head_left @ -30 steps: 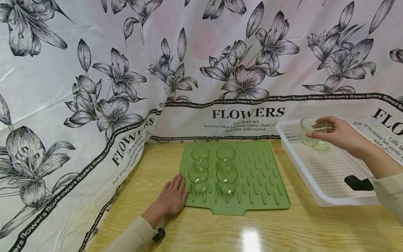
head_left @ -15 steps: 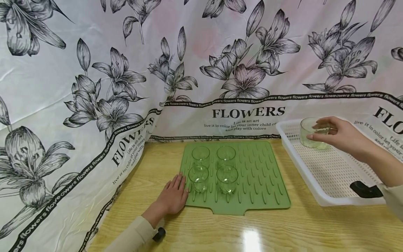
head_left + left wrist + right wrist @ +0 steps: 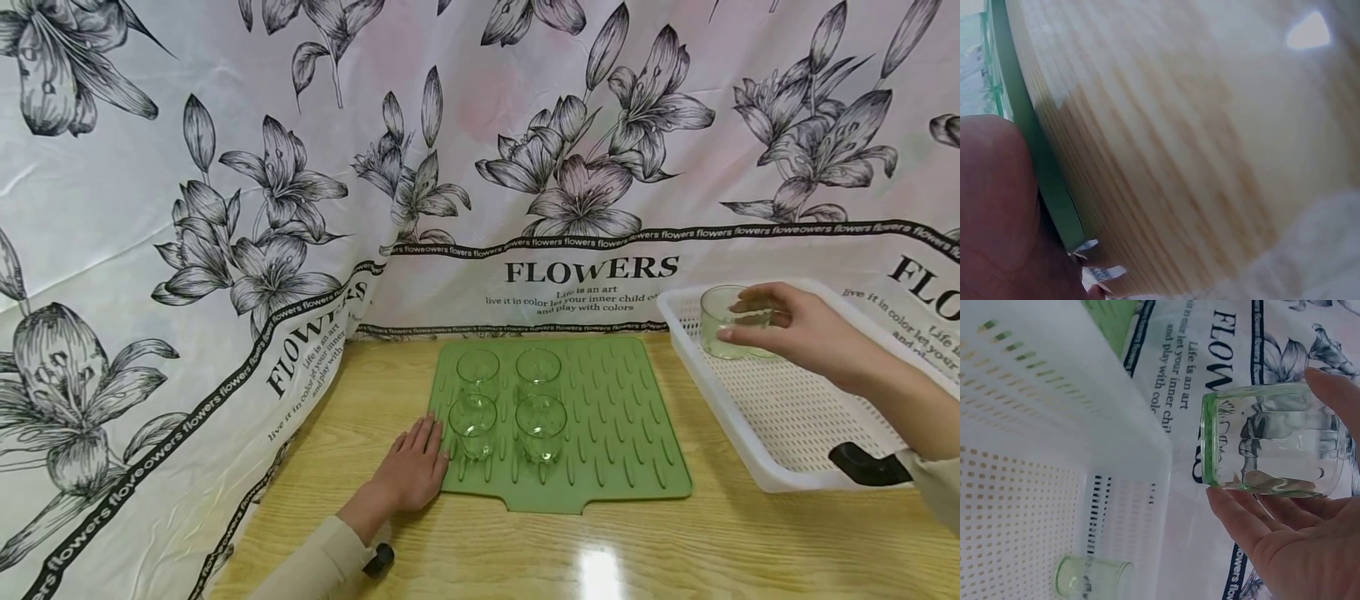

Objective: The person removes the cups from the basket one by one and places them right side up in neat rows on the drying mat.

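Observation:
My right hand (image 3: pixel 798 329) grips a clear, greenish drinking glass (image 3: pixel 1272 440) between thumb and fingers, above the back left part of a white perforated basket (image 3: pixel 720 425). A second glass (image 3: pixel 1094 578) sits in the basket below, largely hidden by the hand in the head view. My left hand (image 3: pixel 411 467) lies flat with straight fingers at the left edge of a green ridged mat (image 3: pixel 622 417). On the mat's left half stand several matching glasses in two rows, among them a front left glass (image 3: pixel 473 427) and a front right glass (image 3: pixel 541 427).
The wooden table (image 3: pixel 495 554) extends in front of the mat and between mat and basket. A floral printed cloth (image 3: pixel 420 283) hangs behind and along the left side. Each wrist carries a black camera piece, such as the right one (image 3: pixel 870 464) over the basket's front rim.
My right hand has shifted slightly left and down with the glass, toward the basket's left wall. The left hand and the glasses on the mat have stayed put.

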The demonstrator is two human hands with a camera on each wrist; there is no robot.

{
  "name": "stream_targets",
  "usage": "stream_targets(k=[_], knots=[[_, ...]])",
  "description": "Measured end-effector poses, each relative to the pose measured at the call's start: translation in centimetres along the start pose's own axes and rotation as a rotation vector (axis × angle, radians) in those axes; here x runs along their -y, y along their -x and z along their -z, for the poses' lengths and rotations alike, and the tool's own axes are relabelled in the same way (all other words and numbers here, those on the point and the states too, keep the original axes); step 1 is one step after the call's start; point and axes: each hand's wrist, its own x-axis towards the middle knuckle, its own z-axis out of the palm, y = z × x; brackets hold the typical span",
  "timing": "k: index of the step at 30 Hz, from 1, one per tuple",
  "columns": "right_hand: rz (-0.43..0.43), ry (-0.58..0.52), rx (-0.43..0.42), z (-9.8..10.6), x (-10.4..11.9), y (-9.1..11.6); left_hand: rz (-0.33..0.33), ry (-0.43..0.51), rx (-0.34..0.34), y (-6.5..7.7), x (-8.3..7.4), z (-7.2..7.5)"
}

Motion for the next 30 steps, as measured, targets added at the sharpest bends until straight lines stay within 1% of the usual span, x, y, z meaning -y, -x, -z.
stream_targets(k=[3,6,10,13,19,25,30], knots=[[0.006,-0.005,0.003,-0.3,0.7,0.2,0.004,-0.009,0.01,0.0,0.0,-0.1],[0.011,-0.011,0.009,-0.6,1.5,0.3,-0.005,0.008,-0.005,0.1,-0.2,0.2],[0.022,-0.016,0.022,-1.1,2.6,0.4,-0.003,0.001,-0.008,0.1,-0.4,0.5],[0.028,-0.014,0.037,-1.5,3.3,0.5,0.006,-0.012,0.009,0.1,-0.5,0.5],[0.055,-0.009,0.058,-2.3,4.6,1.0,0.008,0.0,0.015,0.0,-0.3,0.0],[0.087,-0.005,0.061,-3.0,5.6,1.0,0.004,0.014,-0.001,-0.1,-0.2,-0.3],[0.105,-0.006,0.068,-3.6,6.5,0.9,0.008,-0.033,0.001,-0.4,0.2,-0.6]])
